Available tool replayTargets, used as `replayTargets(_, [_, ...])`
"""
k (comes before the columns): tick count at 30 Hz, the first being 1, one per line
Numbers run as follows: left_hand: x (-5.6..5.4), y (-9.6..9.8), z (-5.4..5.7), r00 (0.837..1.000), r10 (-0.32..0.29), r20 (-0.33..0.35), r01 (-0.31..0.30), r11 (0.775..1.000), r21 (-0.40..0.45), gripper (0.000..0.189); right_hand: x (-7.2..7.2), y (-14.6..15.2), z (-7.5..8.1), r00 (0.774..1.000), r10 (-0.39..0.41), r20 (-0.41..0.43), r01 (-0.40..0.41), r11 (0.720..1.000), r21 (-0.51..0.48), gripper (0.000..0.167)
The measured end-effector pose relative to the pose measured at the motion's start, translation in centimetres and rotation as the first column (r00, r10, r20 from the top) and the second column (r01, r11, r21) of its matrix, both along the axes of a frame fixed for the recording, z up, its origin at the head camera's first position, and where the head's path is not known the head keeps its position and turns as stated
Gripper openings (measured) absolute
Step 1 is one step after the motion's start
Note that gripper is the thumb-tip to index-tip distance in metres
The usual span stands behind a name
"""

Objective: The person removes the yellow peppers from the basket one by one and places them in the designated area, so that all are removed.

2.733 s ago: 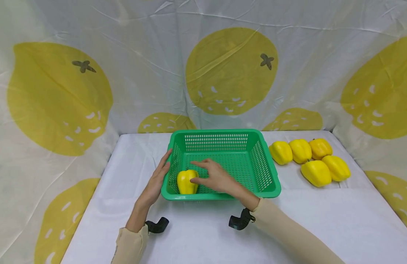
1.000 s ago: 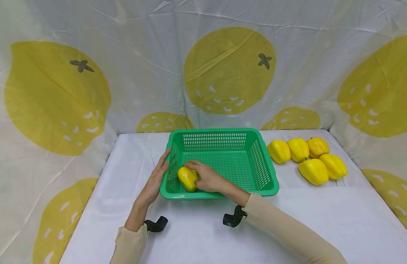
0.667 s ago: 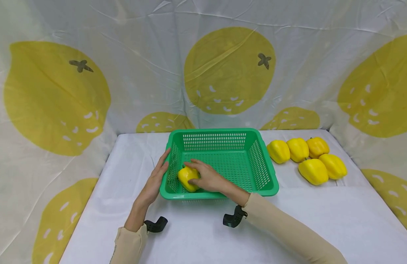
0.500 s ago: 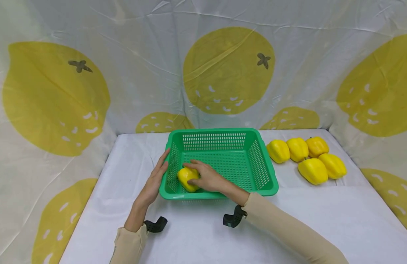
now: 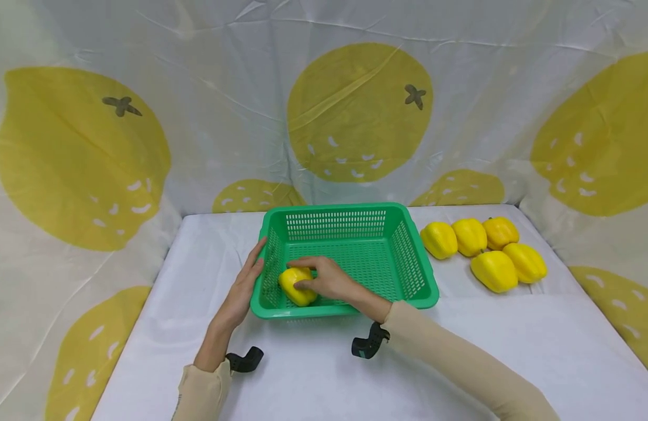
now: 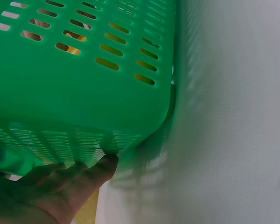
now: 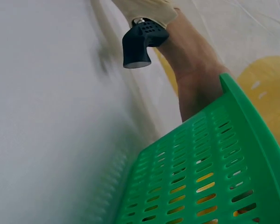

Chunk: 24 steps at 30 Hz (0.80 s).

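A green perforated plastic basket (image 5: 287, 313) stands on the white table in the head view. My left hand (image 5: 241, 292) lies flat along the basket's left side, fingers extended; in the left wrist view its fingers (image 6: 91, 179) touch the slotted wall. Inside the basket's near left corner, a yellow bell pepper (image 5: 291, 287) leans with its stem end up and to the left. My right hand (image 5: 324, 278) reaches over the near rim and grips this pepper from the right, thumb in front and fingers across the top. The basket wall hides that grip in the right wrist view.
Several more yellow bell peppers (image 5: 493, 271) lie grouped on the white tablecloth (image 5: 439, 351) to the right of the basket. A cloth backdrop (image 5: 239, 105) printed with large lemons rises behind the table. Each wrist carries a black camera (image 5: 367, 342).
Earlier my right hand was spread over the upright pepper; it then took hold and tilted it leftward. The left hand has stayed at the basket. The head view has shifted slightly.
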<state>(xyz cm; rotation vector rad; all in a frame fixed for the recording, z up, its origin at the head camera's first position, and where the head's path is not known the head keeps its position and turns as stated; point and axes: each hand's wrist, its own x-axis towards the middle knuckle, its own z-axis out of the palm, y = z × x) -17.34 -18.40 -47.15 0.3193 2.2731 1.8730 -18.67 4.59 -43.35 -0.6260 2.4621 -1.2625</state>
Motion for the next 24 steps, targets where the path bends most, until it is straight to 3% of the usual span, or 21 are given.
replayTargets(24, [-0.15,-0.03,-0.32,1.000,-0.008,0.002,0.008,0.999,0.043,0.054,-0.25,0.09,-0.35,0.999,-0.031,0.011,0.031,0.997,-0.067,0.046])
